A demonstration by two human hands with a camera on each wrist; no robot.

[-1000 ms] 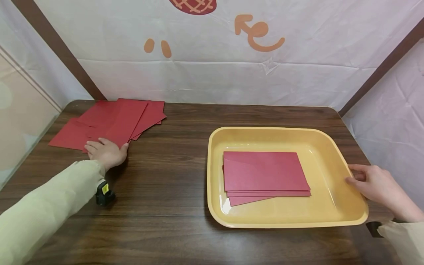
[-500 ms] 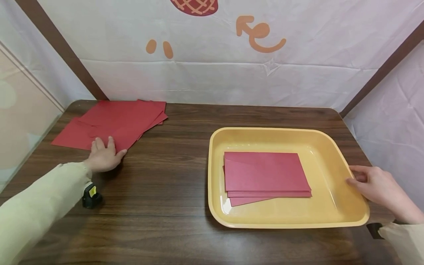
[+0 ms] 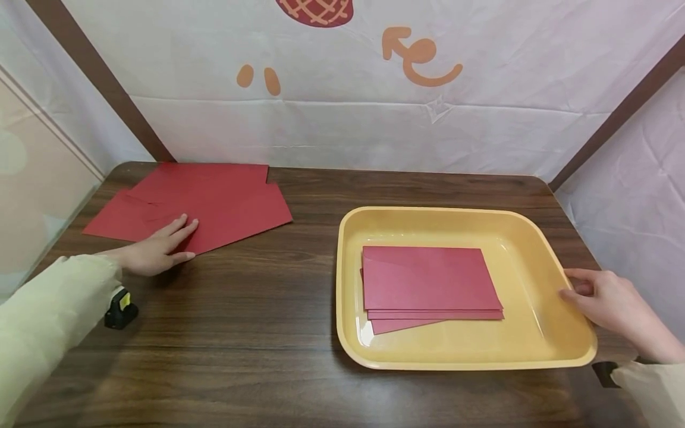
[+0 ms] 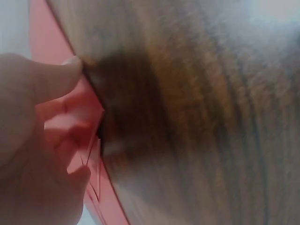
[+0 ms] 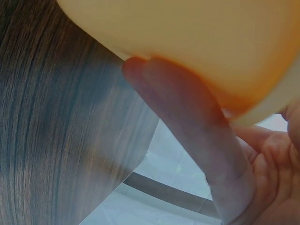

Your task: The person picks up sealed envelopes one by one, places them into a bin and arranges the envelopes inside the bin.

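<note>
Several flat red envelopes lie overlapped at the table's back left, and the top one juts out to the right. My left hand rests on their front edge, fingers extended over the paper. In the left wrist view, the thumb lies at the edge of the red paper. At the right, my right hand grips the rim of a yellow tray, thumb inside the wall. Its fingers reach along the outside in the right wrist view. A neat stack of red envelopes lies in the tray.
The dark wood table stretches between the loose envelopes and the tray. Behind it hangs a pale printed cloth, with more cloth at both sides.
My left hand has drawn back a little to the left and turned. The top red envelope has swung round and now sticks out to the right. My right hand stays on the tray.
</note>
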